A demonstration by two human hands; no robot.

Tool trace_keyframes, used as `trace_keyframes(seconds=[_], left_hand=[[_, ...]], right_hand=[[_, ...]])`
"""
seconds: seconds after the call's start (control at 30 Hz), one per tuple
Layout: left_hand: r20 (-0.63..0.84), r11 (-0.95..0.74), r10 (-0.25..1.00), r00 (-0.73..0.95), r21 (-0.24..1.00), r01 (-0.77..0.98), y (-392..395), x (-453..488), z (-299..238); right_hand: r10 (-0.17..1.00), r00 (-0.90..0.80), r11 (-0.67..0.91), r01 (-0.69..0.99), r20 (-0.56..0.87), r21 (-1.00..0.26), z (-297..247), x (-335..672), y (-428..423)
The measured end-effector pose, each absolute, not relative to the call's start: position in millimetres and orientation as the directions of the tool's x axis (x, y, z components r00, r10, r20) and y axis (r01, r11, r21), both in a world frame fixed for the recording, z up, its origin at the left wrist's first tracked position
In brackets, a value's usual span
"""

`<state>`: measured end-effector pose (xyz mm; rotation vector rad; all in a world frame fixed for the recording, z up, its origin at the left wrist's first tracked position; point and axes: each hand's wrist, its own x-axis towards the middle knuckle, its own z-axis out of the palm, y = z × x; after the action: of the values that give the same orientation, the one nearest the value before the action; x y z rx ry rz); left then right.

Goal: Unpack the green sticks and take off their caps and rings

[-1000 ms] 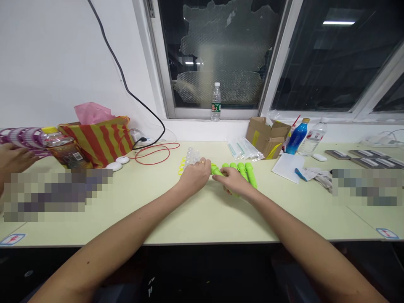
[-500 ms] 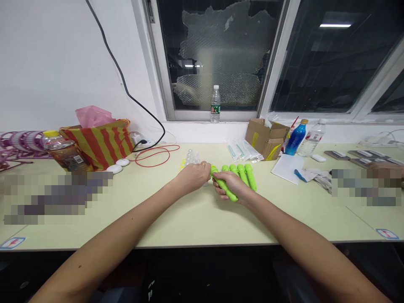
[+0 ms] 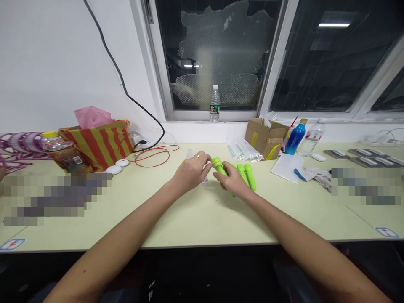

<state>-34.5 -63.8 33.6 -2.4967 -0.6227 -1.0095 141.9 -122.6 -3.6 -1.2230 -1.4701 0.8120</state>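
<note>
My right hand [image 3: 232, 182] is closed round a bright green plastic tube [image 3: 218, 166], lifted and tilted with its wide end up and to the left. My left hand [image 3: 190, 171], with a ring on one finger, pinches at that wide end; what its fingertips hold is hidden. Two more green tubes [image 3: 248, 175] lie side by side on the pale table [image 3: 195, 219] just right of my right hand. Small clear parts [image 3: 189, 153] and a yellow ring lie behind my left hand.
A striped red and yellow bag [image 3: 99, 142], a drink bottle [image 3: 65, 153] and a red cable loop [image 3: 154, 154] are at the left. A cardboard box [image 3: 267, 136], plastic sleeves, a blue bottle [image 3: 296, 136] and papers stand right. A water bottle [image 3: 214, 104] is on the sill.
My right hand has raised the green tube off the table and tilted its wide end up. My left hand has come off the table to that end.
</note>
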Motion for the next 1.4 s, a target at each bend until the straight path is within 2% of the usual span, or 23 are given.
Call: trace_keyframes(seconds=[0.13, 0.3, 0.47, 0.7, 0.8, 0.87, 0.93, 1.03, 1.1, 1.17, 1.23, 1.3, 1.4], left_hand=[[0.711, -0.841, 0.273, 0.648, -0.15, 0.519, -63, -29, 28], [0.686, -0.802, 0.254, 0.682, -0.245, 0.545, -67, -28, 19], [0.708, -0.682, 0.24, 0.664, -0.364, 0.634, -74, -21, 12], [0.652, -0.58, 0.392, 0.649, -0.372, 0.725, -69, -16, 10], [0.637, -0.58, 0.417, 0.648, -0.362, 0.73, -66, -17, 11], [0.664, -0.633, 0.407, 0.628, -0.291, 0.717, -64, -18, 13], [0.714, -0.72, 0.39, 0.582, -0.158, 0.676, -64, -19, 15], [0.776, -0.823, 0.47, 0.421, 0.213, 0.527, -65, -19, 16], [0.73, -0.807, 0.583, 0.356, 0.468, 0.361, -67, -19, 14], [0.654, -0.757, 0.647, 0.392, 0.61, 0.232, -68, -19, 12], [0.614, -0.742, 0.642, 0.458, 0.648, 0.171, -69, -20, 10], [0.623, -0.762, 0.606, 0.495, 0.634, 0.134, -70, -22, 9], [0.65, -0.789, 0.553, 0.521, 0.61, 0.075, -70, -24, 9]], right_hand=[[0.956, 0.006, 0.274, 0.333, 0.293, -0.902, -8, 136, -125], [0.945, 0.04, 0.276, 0.438, 0.325, -0.856, -15, 138, -121], [0.911, 0.084, 0.298, 0.542, 0.404, -0.786, -17, 135, -118], [0.94, 0.075, 0.23, 0.58, 0.332, -0.782, -20, 134, -119], [0.946, 0.056, 0.223, 0.605, 0.32, -0.765, -21, 135, -119], [0.942, 0.061, 0.221, 0.623, 0.329, -0.75, -20, 136, -120], [0.929, 0.065, 0.246, 0.627, 0.365, -0.739, -19, 137, -120], [0.914, 0.038, 0.312, 0.569, 0.404, -0.761, -17, 137, -120], [0.929, 0.002, 0.328, 0.46, 0.371, -0.825, -16, 137, -121], [0.95, -0.071, 0.312, 0.296, 0.305, -0.903, -14, 136, -122], [0.954, -0.179, 0.262, 0.108, 0.241, -0.959, -10, 135, -124], [0.947, -0.255, 0.189, -0.054, 0.197, -0.98, -7, 135, -126], [0.951, -0.258, 0.136, -0.154, 0.173, -0.979, -4, 135, -127]])
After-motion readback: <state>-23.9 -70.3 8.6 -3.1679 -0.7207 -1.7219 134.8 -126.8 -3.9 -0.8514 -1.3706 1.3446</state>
